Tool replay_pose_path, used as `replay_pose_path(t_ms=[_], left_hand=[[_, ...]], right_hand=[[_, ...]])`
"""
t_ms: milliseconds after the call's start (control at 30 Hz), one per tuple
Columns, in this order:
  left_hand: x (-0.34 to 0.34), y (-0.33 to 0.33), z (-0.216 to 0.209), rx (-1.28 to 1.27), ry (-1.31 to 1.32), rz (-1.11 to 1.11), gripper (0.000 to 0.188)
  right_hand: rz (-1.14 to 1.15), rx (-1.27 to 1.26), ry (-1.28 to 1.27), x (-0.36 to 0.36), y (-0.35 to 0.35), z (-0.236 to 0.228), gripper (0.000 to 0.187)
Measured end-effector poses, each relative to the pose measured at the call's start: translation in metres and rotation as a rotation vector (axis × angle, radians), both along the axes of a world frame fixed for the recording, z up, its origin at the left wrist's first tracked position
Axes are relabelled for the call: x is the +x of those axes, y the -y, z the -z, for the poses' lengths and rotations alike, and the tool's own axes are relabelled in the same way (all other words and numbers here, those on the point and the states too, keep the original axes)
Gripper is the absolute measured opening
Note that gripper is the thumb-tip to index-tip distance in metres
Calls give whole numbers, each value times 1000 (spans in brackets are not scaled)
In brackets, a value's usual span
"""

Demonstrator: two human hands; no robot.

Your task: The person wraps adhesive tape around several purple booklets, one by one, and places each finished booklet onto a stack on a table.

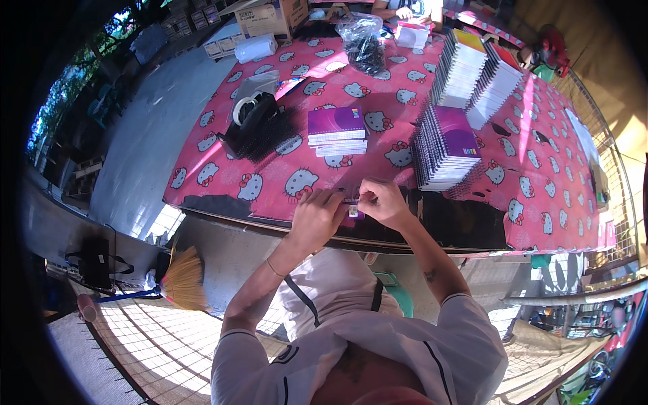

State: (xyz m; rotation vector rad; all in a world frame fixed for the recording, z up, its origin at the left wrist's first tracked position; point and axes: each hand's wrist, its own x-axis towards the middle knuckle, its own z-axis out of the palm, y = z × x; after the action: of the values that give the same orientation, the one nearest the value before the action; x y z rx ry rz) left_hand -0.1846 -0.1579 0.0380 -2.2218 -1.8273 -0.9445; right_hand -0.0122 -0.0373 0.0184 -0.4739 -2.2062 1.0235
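My left hand (319, 217) and my right hand (383, 202) meet at the near edge of the table. Both have bent, closed fingers around a small purple piece with a white label (353, 211). Most of it is hidden by the fingers, so whether it is a notebook I cannot tell. Just beyond the hands lies a short stack of purple-covered notebooks (336, 128). A taller pile of purple spiral notebooks (449, 145) stands to the right of my right hand. Farther left sits a black tape dispenser (253, 128) with a roll of tape (246, 108).
A pink cloth with cat faces covers the table (297, 182). Tall notebook stacks (462, 67) rise at the far right. At the back are a clear bag of black things (366, 50), a cardboard box (270, 17) and another person (408, 10). A broom (183, 278) is at lower left.
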Motion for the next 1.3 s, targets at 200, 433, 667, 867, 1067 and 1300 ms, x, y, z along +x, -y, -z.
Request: replay_pose_path(t_ms=[200,433,667,867,1067,1300], left_hand=[[27,-17,-49,51,-10,48,20],[98,-65,-140,249,100,132,17],[130,-184,-169,373,382,433,29],[121,-248,-93,169,198,315,28],[84,-223,-82,392,410,195,26],[-66,-127,-5,167,-177,13,25]], right_hand=[[419,169,-144,16,16,-42,18],[765,584,-422,81,3,-131,34],[283,-315,-636,125,-47,-153,55],[559,-72,43,159,-124,-102,55],[743,47,-64,163,-113,-97,55],[608,421,-272,131,-10,-130,29]])
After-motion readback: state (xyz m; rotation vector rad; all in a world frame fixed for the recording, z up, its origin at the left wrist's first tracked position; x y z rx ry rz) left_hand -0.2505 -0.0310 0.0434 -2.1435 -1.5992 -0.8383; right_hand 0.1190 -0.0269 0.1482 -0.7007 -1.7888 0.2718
